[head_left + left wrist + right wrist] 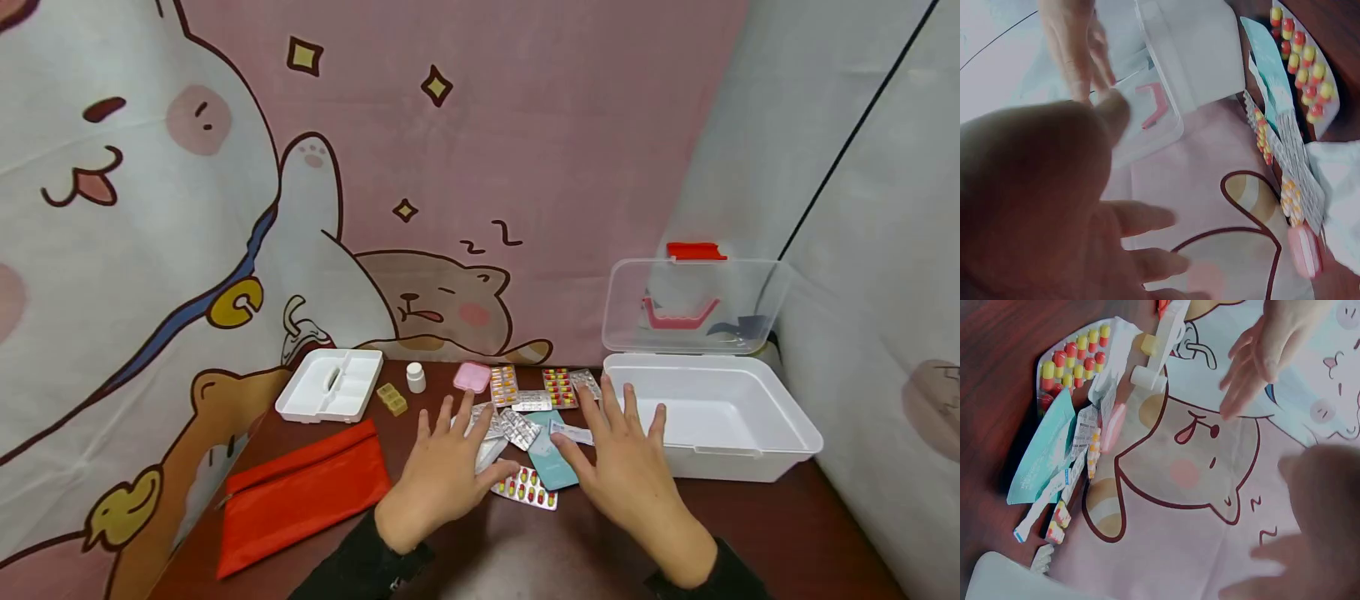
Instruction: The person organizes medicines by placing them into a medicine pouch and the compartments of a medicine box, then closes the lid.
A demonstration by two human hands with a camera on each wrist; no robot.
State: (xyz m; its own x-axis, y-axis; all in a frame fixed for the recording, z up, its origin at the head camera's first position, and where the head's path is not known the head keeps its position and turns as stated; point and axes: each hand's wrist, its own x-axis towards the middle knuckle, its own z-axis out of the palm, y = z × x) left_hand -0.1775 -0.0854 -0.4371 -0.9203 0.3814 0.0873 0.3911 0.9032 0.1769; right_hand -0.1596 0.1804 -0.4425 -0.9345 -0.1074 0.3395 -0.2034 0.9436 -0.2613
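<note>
Both hands are held over a loose pile of medicine packs, fingers spread and nothing held. My left hand (442, 479) is over the left part of the pile, and my right hand (630, 471) is over its right side. Between them lie a blister pack of red-and-yellow capsules (525, 488), a teal sachet (551, 458), silver blister packs (519, 428) and a thin white packet (572, 432). Farther back are an orange-and-white capsule pack (503, 386), another red-and-yellow pack (558, 387) and a small pink case (472, 377). The wrist views show the hands raised above the table.
At right stands a white plastic box (720, 400), its clear lid (697, 304) open. On the left are a red zipped pouch (303, 500), a white compartment case (330, 385), a yellow pill case (392, 399) and a white bottle (416, 377). A printed cloth hangs behind.
</note>
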